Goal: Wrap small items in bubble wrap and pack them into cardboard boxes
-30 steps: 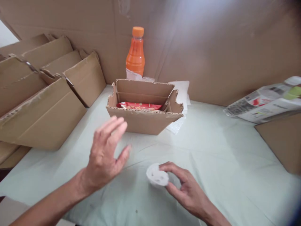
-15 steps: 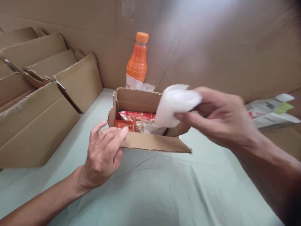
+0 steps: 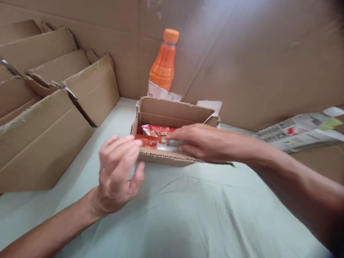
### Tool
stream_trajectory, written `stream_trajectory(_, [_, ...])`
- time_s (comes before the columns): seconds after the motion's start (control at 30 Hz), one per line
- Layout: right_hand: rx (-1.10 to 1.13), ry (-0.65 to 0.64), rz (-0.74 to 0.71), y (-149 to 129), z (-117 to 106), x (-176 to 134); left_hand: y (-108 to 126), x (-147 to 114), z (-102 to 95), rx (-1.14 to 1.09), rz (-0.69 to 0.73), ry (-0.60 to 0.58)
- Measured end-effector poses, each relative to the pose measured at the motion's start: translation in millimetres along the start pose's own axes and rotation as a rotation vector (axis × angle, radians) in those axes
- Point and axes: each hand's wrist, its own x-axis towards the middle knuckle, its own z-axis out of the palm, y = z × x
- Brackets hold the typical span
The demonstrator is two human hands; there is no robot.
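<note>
A small open cardboard box (image 3: 158,157) stands in front of me. Inside it lie a red food packet (image 3: 161,128) and an orange-printed packet (image 3: 146,141). A piece of whitish, see-through plastic (image 3: 165,147) shows along the front wall inside. My right hand (image 3: 201,141) reaches into the box from the right, its fingers stretched over the contents and its fingertips partly hidden. My left hand (image 3: 118,172), slightly blurred, is raised beside the box's front left corner. Its fingers are apart and it holds nothing.
An orange drink bottle (image 3: 162,68) stands behind the box, against a cardboard wall (image 3: 242,71). A white sheet (image 3: 211,105) sticks up behind the box's right corner. Several larger cardboard boxes (image 3: 91,91) crowd the left. Printed plastic packaging (image 3: 292,130) lies at the right on the pale green cloth (image 3: 182,211).
My right hand has moved down into the box, and the crumpled white plastic is no longer held up above it. My left hand has come off the box's front flap, which has tilted up.
</note>
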Motion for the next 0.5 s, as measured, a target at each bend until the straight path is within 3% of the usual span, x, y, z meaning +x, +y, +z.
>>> stream_trajectory(0.1, [0.081,0.631,0.183,14,9,-67,-14,-14,-8.0,-0.089,-0.211,0.084])
stream_trajectory(0.17, [0.063,0.977,0.425,27,38,-112,-22,-26,-13.1,-0.190,-0.427,0.004])
stream_trajectory(0.2, [0.145,1.013,0.490,33,58,-129,-26,-32,-14.3,-0.236,-0.547,-0.056])
stream_trajectory(0.27, [0.287,0.847,0.514,43,100,-144,-30,-41,-11.9,-0.325,-0.738,-0.161])
stream_trajectory(0.33, [0.388,0.732,0.488,47,132,-131,-33,-42,-1.9,-0.436,-0.832,-0.232])
stream_trajectory(0.4, [0.458,0.709,0.421,47,147,-102,-33,-35,14.1,-0.544,-0.861,-0.264])
stream_trajectory(0.5, [0.571,0.750,0.377,42,146,-70,-23,-20,36.3,-0.611,-0.875,-0.211])
